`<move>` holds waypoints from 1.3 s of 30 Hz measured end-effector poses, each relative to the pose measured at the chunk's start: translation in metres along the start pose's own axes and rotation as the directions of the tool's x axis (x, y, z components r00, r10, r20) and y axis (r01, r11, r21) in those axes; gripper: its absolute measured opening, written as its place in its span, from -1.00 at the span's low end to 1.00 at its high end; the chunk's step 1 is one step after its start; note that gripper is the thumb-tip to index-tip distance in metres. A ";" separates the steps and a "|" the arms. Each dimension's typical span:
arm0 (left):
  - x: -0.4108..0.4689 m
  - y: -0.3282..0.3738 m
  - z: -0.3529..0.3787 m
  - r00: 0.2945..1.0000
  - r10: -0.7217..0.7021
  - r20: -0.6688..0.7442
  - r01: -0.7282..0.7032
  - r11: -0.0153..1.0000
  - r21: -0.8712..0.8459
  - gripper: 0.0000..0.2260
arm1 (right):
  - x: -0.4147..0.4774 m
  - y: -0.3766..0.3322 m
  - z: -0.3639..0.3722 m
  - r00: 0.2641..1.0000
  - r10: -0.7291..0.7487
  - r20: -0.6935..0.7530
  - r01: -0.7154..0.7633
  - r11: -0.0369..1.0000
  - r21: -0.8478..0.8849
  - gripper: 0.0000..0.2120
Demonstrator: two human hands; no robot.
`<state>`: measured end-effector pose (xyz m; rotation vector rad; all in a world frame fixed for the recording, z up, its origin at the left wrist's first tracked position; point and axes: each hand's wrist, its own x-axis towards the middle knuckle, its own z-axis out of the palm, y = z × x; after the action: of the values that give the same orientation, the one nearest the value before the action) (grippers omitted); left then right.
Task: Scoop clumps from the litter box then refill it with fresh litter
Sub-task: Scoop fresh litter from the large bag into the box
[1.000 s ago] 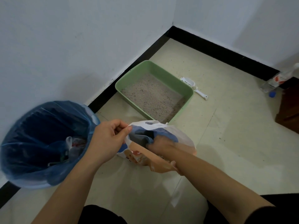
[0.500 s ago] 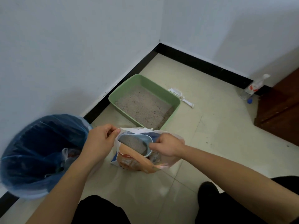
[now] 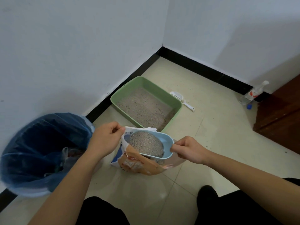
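An orange and white litter bag (image 3: pixel 139 164) stands open on the floor in front of me. My left hand (image 3: pixel 105 138) pinches its top edge on the left side. My right hand (image 3: pixel 188 149) grips the rear end of a light blue scoop (image 3: pixel 167 148) heaped with grey litter, held level just above the bag's mouth. Beyond the bag, against the left wall, sits the green litter box (image 3: pixel 177 104) with a thin layer of grey litter inside. A white slotted scoop (image 3: pixel 180 99) lies on the tiles at the box's right side.
A bin lined with a blue bag (image 3: pixel 43 151) stands at my left by the wall, with trash inside. A plastic bottle (image 3: pixel 252 95) and a blue cap (image 3: pixel 249 106) lie by the far baseboard. A brown wooden door (image 3: pixel 279 116) is at the right.
My right hand, which was deep inside the bag, has lifted the blue scoop out full of litter. The left hand kept hold of the bag's edge. The camera view tilted up.
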<state>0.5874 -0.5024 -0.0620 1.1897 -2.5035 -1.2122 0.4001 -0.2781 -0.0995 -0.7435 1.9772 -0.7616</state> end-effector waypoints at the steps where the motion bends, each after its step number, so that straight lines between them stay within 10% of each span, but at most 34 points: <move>1: 0.002 0.001 0.001 1.000 0.002 0.003 -0.002 1.000 0.005 -0.76 | -0.002 0.000 -0.003 1.000 -0.009 -0.007 0.009 1.000 0.011 -0.56; 18: 0.022 0.007 0.020 0.996 -0.031 -0.079 0.029 0.999 -0.025 -0.86 | 0.000 -0.029 -0.048 0.995 -0.048 -0.086 0.070 0.960 0.271 -0.65; 25: 0.028 0.008 0.029 0.991 0.030 -0.129 -0.031 1.000 -0.005 -0.81 | 0.071 -0.044 -0.064 0.958 0.176 -0.227 -0.123 0.966 0.229 -0.70; 32: 0.022 0.001 0.035 0.987 -0.001 -0.159 -0.004 1.000 -0.029 -0.79 | 0.159 -0.028 -0.037 0.946 0.186 -0.267 -0.258 0.929 -0.266 -0.70; 36: 0.020 0.000 0.032 0.978 0.007 -0.208 -0.013 0.999 -0.030 -0.79 | 0.178 -0.016 -0.036 0.948 0.251 -0.197 -0.318 0.695 -0.645 -0.64; 39: 0.019 0.000 0.034 0.977 0.005 -0.213 -0.012 0.999 -0.030 -0.79 | 0.171 -0.004 -0.041 0.956 -0.001 -0.293 -0.245 0.543 -0.803 -0.72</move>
<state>0.5606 -0.4948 -0.0890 1.2290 -2.3232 -1.0550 0.2885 -0.3973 -0.1651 -1.0564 2.6132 0.2899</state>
